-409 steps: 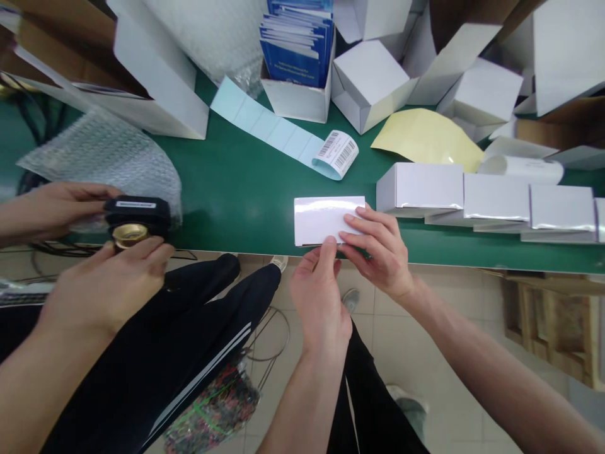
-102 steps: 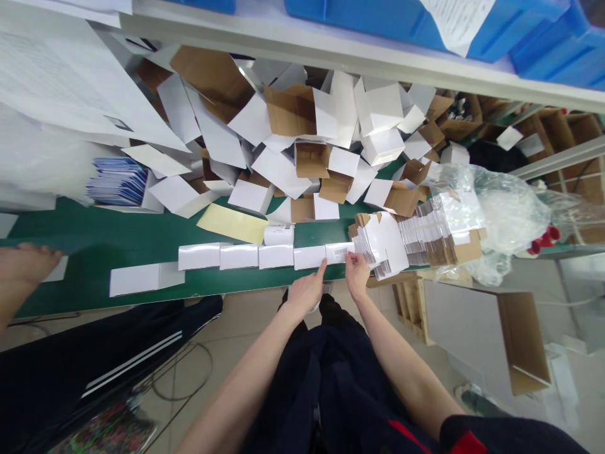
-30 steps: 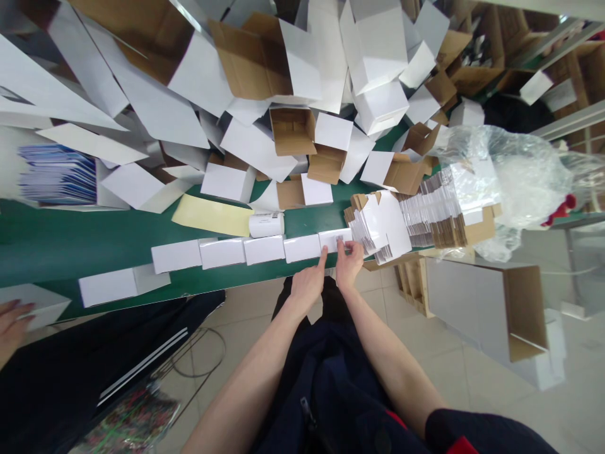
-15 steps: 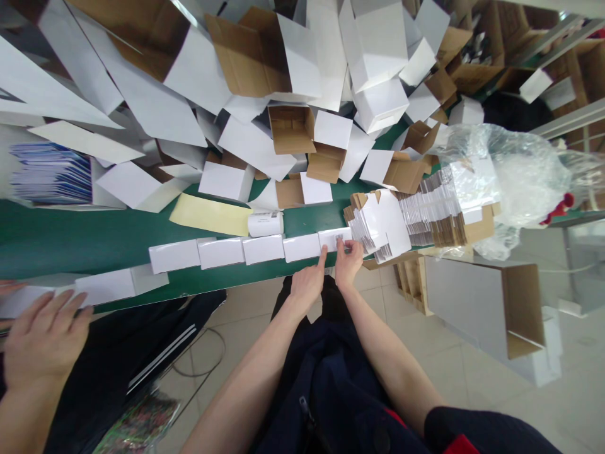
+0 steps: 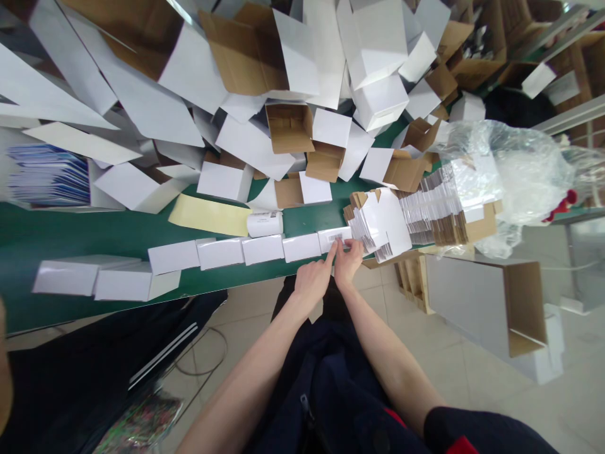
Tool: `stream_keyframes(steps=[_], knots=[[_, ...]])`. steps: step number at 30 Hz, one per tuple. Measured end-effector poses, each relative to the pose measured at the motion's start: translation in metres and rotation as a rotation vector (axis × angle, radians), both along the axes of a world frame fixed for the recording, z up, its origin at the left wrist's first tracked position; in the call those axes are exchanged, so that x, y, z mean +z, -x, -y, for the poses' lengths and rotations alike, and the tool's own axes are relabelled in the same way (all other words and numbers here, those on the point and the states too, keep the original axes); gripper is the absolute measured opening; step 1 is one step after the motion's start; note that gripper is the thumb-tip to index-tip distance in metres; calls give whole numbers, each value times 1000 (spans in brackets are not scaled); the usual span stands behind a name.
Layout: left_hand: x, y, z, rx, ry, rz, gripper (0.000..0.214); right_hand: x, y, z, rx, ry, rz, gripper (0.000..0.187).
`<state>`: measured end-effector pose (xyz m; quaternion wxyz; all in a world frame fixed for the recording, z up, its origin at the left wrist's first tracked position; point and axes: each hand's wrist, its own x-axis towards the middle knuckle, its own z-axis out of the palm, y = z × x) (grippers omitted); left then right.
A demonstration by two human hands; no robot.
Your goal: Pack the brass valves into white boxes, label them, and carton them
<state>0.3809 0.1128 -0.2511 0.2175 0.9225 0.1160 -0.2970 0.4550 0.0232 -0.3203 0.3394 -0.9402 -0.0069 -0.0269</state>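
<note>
A row of small white boxes (image 5: 220, 253) runs along the near edge of the green table. On the rightmost white box (image 5: 323, 240) lies a barcode label (image 5: 335, 238). My left hand (image 5: 312, 277) reaches it with the index finger stretched out, its tip on the label's lower edge; the other fingers are folded in. Close beside it, my right hand (image 5: 348, 263) has thumb and fingers drawn together at the box's right end. Whatever is between them is hidden. Just right of that hand stand flat folded white cartons (image 5: 390, 221).
Behind the row lie a yellow backing strip (image 5: 208, 214) and a white label roll (image 5: 265, 224). Open white cartons (image 5: 253, 145) crowd the back. Two white boxes (image 5: 123, 282) stand at left, near a co-worker's dark trousers (image 5: 108, 353). Clear plastic wrap (image 5: 529, 170) lies at right.
My left index finger has moved right onto the label, and my right fingertips have drawn back slightly from it. The co-worker's hand has left the boxes at left, which sit farther right.
</note>
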Motion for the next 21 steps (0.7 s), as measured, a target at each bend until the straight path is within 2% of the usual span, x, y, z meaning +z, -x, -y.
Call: stream_keyframes(steps=[5,13,18,21], knots=[[-10,-12,-6,19,-14,-29,82,1,-3,1,-14,11,-17,29],[-14,-10,-7,18,-25,-110,86,-2,-18,15,-94,7,-94,40],[-11,-8,-9,42,-15,-123,88,-14,-8,4,-236,-41,-155,43],[-11,-7,-9,80,9,-112,86,-22,-4,0,-338,-82,-207,55]])
